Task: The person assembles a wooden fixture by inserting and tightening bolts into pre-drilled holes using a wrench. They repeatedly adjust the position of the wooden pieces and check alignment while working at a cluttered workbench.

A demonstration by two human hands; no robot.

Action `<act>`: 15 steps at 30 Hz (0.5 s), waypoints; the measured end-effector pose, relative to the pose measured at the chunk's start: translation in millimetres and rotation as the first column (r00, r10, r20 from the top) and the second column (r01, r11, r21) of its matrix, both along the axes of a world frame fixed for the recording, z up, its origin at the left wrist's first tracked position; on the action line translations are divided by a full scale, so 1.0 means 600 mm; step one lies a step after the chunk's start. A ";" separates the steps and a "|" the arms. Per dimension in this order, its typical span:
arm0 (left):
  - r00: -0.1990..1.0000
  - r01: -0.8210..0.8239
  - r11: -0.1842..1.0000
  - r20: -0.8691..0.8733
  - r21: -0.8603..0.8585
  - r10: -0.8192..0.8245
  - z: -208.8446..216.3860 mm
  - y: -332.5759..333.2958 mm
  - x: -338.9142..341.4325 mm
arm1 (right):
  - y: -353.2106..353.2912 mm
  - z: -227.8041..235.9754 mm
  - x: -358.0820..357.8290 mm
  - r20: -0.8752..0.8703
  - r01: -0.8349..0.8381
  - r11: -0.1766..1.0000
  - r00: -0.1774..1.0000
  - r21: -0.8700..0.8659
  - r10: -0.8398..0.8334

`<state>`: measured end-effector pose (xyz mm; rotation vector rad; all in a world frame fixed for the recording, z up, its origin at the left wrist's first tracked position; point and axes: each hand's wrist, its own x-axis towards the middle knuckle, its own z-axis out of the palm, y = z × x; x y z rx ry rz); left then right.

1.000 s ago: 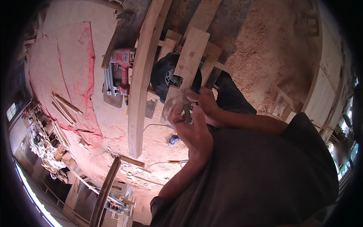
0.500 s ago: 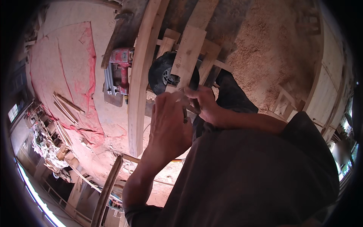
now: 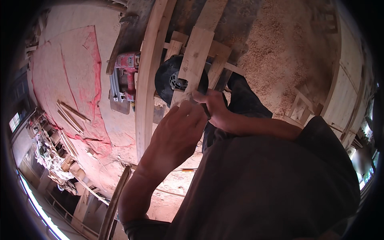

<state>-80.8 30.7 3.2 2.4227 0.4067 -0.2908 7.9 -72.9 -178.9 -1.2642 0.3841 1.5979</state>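
Holding my hands together in front of my chest, I have my left hand (image 3: 176, 136) raised with its back toward me, fingers loosely curled and pointing up at the lower end of a short wooden board (image 3: 194, 64); whether those fingers actually grip anything I cannot tell, since the palm side is hidden. My right hand (image 3: 214, 110) is closed around a small dark object (image 3: 206, 112) that pokes out between the two hands, too hidden to identify, and its fingertips touch the bottom edge of that board. The board runs up and away from my hands, lying across a black round power tool (image 3: 170, 78) with a grey hub, which sits just behind it. Several more short wooden slats (image 3: 218, 60) fan out beside the board. To the left of these, a long pale curved plank (image 3: 146, 80) stretches from the top of the view down toward my left forearm. Just beyond that plank rests a red power tool (image 3: 126, 76) on the red-stained floor (image 3: 76, 72), where a few thin wooden sticks (image 3: 72, 116) lie farther left. Sawdust (image 3: 276, 56) covers the ground to the upper right. My dark shirt (image 3: 264, 184) fills the lower right.
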 end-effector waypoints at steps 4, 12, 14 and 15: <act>0.931 -0.339 0.936 0.180 0.093 0.319 -0.041 -0.052 -0.040 | 0.000 0.009 0.011 -0.022 -0.053 0.998 0.998 0.016 0.053; 0.113 -0.817 0.051 -0.073 -0.575 0.991 -0.083 -0.200 0.020 | 0.020 0.069 0.022 -0.029 -0.113 0.993 0.993 -0.015 0.113; 0.099 -0.871 0.098 0.022 -0.482 0.995 -0.085 -0.190 0.047 | 0.011 0.049 0.021 -0.049 -0.085 0.996 0.995 0.013 0.086; 0.023 -0.829 0.032 0.023 -0.559 0.999 -0.093 -0.191 0.058 | 0.011 0.048 0.022 -0.060 -0.075 0.997 0.995 0.030 0.077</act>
